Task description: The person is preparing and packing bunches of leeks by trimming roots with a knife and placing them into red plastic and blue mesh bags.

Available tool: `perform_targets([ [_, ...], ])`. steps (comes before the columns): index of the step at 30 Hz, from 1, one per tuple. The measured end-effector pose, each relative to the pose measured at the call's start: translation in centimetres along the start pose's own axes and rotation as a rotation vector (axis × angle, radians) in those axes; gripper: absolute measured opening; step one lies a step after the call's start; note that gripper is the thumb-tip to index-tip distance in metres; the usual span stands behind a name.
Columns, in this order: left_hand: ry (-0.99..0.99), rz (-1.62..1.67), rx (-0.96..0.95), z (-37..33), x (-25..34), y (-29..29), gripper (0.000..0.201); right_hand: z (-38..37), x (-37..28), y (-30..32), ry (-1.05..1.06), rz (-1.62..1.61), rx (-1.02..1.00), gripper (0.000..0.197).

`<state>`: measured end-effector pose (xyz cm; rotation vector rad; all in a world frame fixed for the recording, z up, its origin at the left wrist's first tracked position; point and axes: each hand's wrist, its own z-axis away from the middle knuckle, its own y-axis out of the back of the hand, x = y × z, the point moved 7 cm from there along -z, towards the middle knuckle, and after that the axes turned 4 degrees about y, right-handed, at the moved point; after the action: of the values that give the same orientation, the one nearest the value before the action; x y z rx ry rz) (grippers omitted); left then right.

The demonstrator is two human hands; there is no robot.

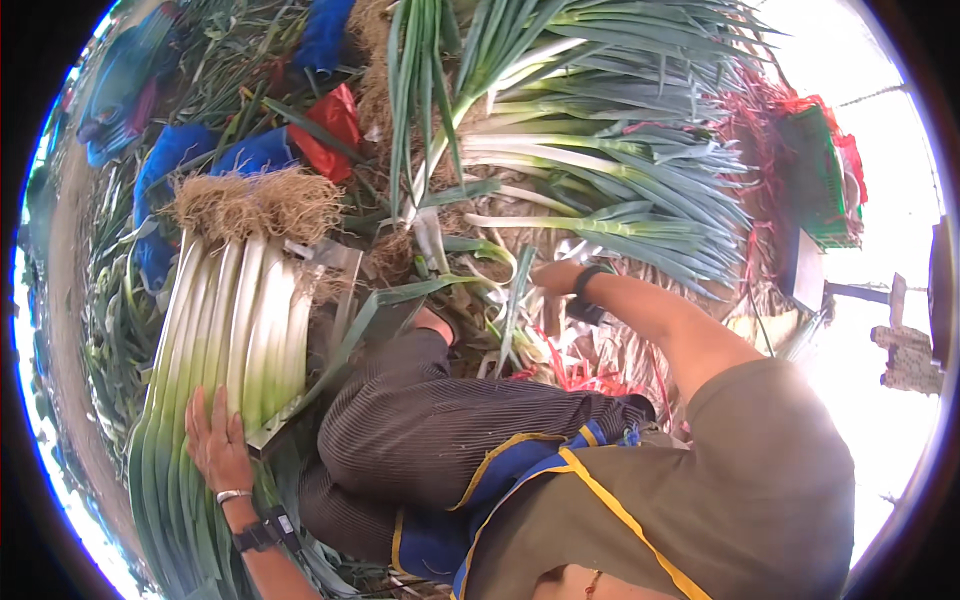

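Note:
My left hand lies flat, fingers stretched, on a row of long green onions at the left, with their roots pointing away from me. A metal-edged board or stand shows along the right side of that row. My right hand is beside loose, peeled-looking onion leaves near the middle; its fingers are small and partly hidden, so their grip is unclear. Just beyond it, more green onions lie in a pile, white ends to the left and leaves to the right.
Stripped leaves litter the ground at the left, with blue cloth or plastic and a red scrap. Red strings lie by my right knee. A green crate stands at the far right. My bent leg lies between my hands.

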<state>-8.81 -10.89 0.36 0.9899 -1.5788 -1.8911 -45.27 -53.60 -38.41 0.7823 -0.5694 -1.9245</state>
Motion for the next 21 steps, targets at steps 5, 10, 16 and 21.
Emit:
perform_targets([
  [5,-0.023,-0.05,-0.003,0.2,0.4,0.2,0.042,8.9,7.6,-8.7,-0.291,-0.071,-0.08,0.024],
  [10,-0.052,-0.027,0.026,0.7,-1.1,-0.9,0.043,7.5,2.1,-14.7,0.069,-0.386,0.103,0.031],
  [16,-0.054,0.139,0.004,0.9,-1.4,0.0,0.044,5.6,-10.3,-10.3,0.032,-1.004,-0.234,0.047],
  [21,0.066,0.161,0.066,6.8,-1.2,4.0,0.039,2.8,-8.1,-6.5,0.032,-1.107,-0.148,0.05],
])
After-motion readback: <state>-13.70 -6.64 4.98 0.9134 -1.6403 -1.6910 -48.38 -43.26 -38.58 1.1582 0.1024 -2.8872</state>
